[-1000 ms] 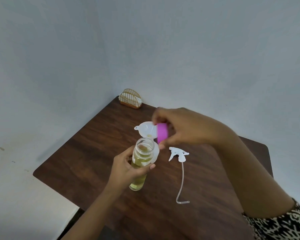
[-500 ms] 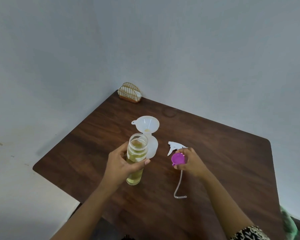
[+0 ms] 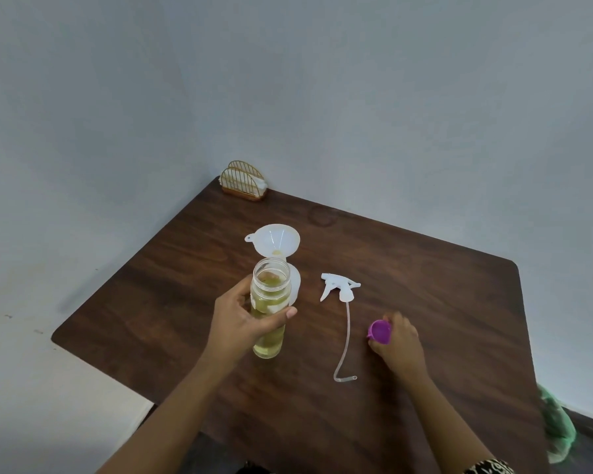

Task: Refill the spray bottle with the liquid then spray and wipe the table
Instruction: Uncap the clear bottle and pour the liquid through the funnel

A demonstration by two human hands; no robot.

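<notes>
My left hand [image 3: 242,319] grips a clear open jar [image 3: 269,302] of yellowish liquid, standing upright on the brown table [image 3: 442,302]. Right behind the jar stands a white spray bottle [image 3: 294,283], mostly hidden, with a white funnel [image 3: 275,239] in its neck. The white trigger sprayer head [image 3: 339,286] with its long dip tube lies on the table to the right of the jar. Further right, my right hand [image 3: 399,340] holds the jar's purple lid [image 3: 380,331] down at the table surface.
A gold wire napkin holder [image 3: 243,181] with white napkins sits at the table's far left corner. A green cloth [image 3: 557,425] hangs at the table's right edge. Grey walls enclose the far sides.
My right hand carried the purple lid away from the jar, down past the sprayer head to the table on the right. My left hand kept hold of the jar.
</notes>
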